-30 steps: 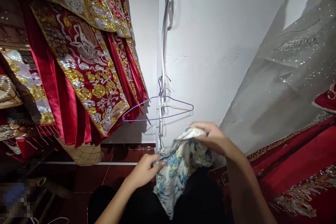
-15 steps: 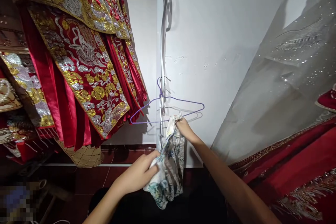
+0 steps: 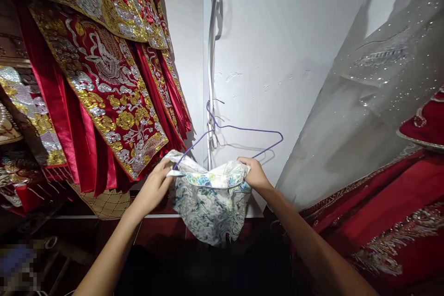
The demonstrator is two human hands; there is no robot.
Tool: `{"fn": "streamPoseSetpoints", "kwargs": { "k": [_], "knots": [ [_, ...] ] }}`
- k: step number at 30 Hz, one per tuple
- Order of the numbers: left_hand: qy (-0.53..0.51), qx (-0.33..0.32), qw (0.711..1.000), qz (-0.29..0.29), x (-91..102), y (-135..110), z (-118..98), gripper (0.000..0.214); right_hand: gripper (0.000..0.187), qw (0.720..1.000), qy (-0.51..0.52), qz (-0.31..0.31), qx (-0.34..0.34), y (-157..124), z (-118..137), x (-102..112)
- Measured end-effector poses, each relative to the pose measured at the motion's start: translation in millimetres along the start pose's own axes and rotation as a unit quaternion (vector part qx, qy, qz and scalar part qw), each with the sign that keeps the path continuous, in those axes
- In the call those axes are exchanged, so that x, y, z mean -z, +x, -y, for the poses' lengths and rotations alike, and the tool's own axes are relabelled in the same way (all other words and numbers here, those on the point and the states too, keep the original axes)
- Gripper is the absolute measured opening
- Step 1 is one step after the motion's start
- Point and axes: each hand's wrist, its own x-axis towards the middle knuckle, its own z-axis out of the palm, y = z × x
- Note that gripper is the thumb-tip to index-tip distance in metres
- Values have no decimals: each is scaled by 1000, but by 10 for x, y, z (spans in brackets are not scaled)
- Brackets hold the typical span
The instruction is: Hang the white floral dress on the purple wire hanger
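Note:
A floral garment [image 3: 211, 208], white with blue, green and yellow, is stretched between both hands by its upper edge. My left hand [image 3: 156, 185] pinches it at the left, where the left end of a purple wire hanger [image 3: 248, 128] dips inside the opening. At the right, the fingers of my right hand [image 3: 255, 173] are closed on the edge, below the hanger's right end, which sticks out free of the cloth. The hanger's hook hangs at a thin white metal rack [image 3: 210, 55] against the wall. The garment's lower part drapes down.
Red costumes with gold and silver embroidery [image 3: 114, 83] hang at the left. A sparkly pale gown [image 3: 360, 88] leans in at the right, above red beaded fabric [image 3: 388, 212]. A white wall [image 3: 270, 37] stands behind; dark red tiles [image 3: 163, 231] cover the floor.
The bunched garment is now spread wide and raised to the hanger. My left hand has moved up and left; the hanger's left end has gone into the garment's opening.

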Motion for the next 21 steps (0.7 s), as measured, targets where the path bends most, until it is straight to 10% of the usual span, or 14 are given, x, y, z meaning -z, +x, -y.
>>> {"fn": "streamPoseSetpoints", "kwargs": {
  "k": [8, 16, 21],
  "knots": [
    [23, -70, 994, -78, 101, 786, -245, 32, 21, 994, 77, 77, 1, -124, 275, -216],
    [77, -113, 989, -61, 240, 813, -115, 26, 98, 983, 45, -179, -24, -115, 283, 390],
    [86, -121, 985, -91, 237, 744, -247, 27, 74, 970, -169, -172, -26, 88, 305, 684]
  ]
}}
